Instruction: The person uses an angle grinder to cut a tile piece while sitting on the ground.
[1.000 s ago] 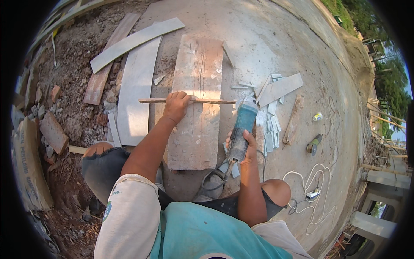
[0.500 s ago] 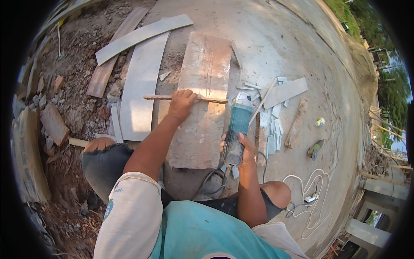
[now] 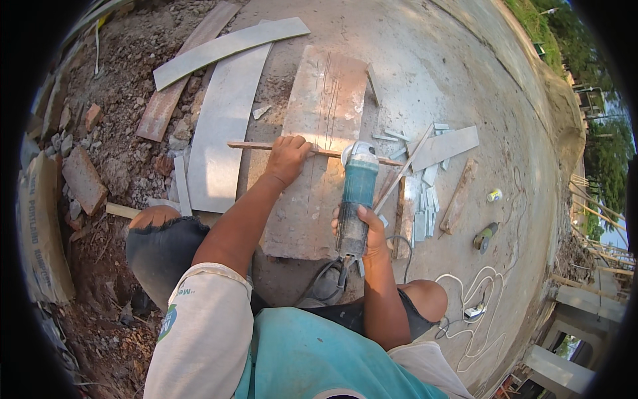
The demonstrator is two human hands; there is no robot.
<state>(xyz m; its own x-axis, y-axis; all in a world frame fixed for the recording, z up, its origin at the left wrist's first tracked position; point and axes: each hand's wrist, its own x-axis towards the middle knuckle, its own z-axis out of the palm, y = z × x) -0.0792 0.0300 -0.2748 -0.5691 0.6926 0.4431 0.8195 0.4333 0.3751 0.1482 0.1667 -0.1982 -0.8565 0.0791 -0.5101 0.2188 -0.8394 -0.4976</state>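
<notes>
A long, thin brown strip point(image 3: 252, 145) lies crosswise over a pale, dusty slab point(image 3: 302, 219) with pencil-like lines along it. My left hand point(image 3: 288, 159) presses on the strip near its left part, fingers closed round it. In my right hand point(image 3: 370, 233) is a teal and black angle grinder point(image 3: 359, 185), gripped by its body. The grinder's guarded head rests over the strip, right of my left hand; the strip's right end shows beyond it. The disc's contact with the strip is hidden under the guard.
Small cut pieces point(image 3: 425, 209) are heaped right of the slab, beside a pale plank point(image 3: 452, 147). Another grinder point(image 3: 486, 237) and a white cord point(image 3: 473, 339) lie farther right. At left are long pale boards point(image 3: 222, 146), rubble point(image 3: 113, 120) and a paper sack point(image 3: 43, 233).
The grinder has shifted left along the strip, toward my left hand, and the strip's right part now shows past it. My left hand keeps its place on the strip.
</notes>
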